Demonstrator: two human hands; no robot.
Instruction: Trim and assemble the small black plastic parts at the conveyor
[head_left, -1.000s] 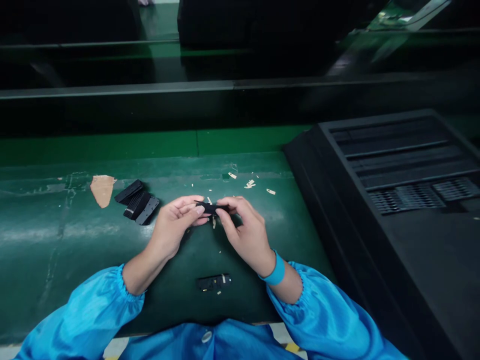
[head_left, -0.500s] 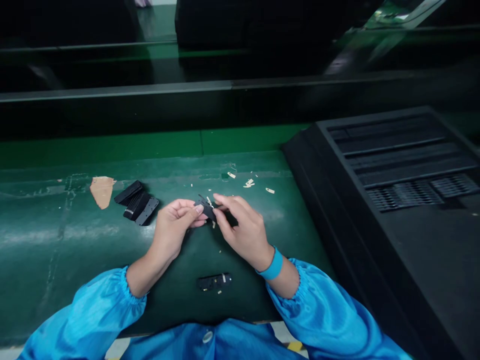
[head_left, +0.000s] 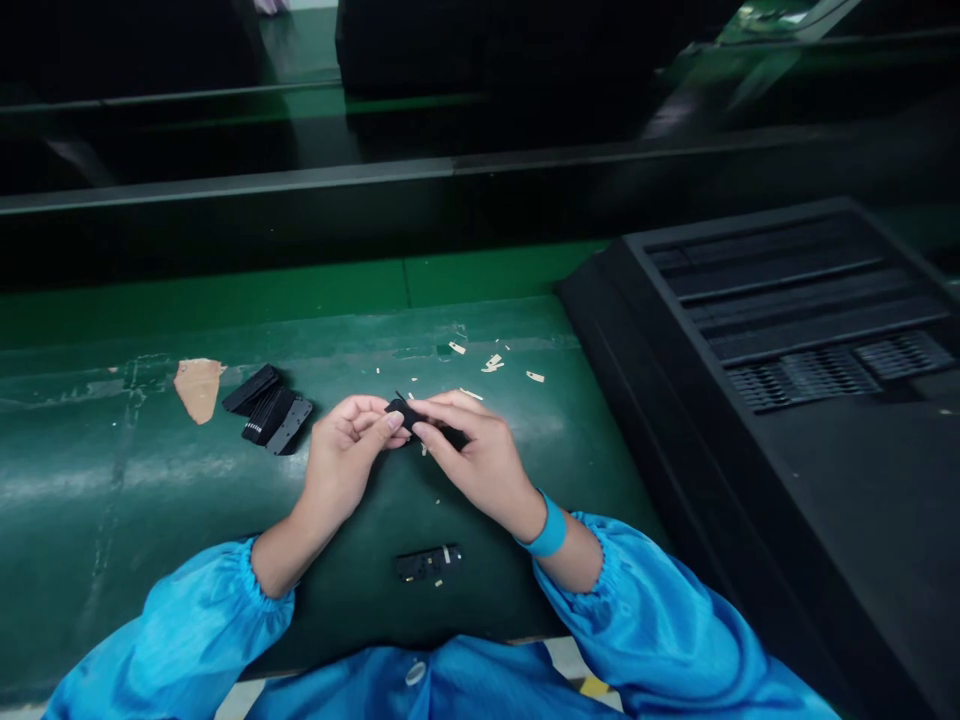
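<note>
Between my two hands is a small flat black part (head_left: 404, 412), held above the green table. My left hand (head_left: 346, 440) pinches its left end between thumb and fingers. The thumb and forefinger of my right hand (head_left: 480, 447) close on its right end; those fingers partly cover it. Nearer to me on the table lies another black part (head_left: 429, 564) with small pale pieces on it. A stack of black ribbed parts (head_left: 271, 408) rests to the left of my left hand.
Small cream-coloured pieces (head_left: 493, 363) are scattered on the green table (head_left: 187, 560) beyond my hands. A tan scrap (head_left: 199, 390) lies at the left. A large black tray with slots (head_left: 720, 420) takes up the right side, and a dark ledge (head_left: 300, 220) runs across the back.
The fingers of my right hand have moved left and closed over the right end of the black part. A pale strip that stuck out there is now mostly hidden.
</note>
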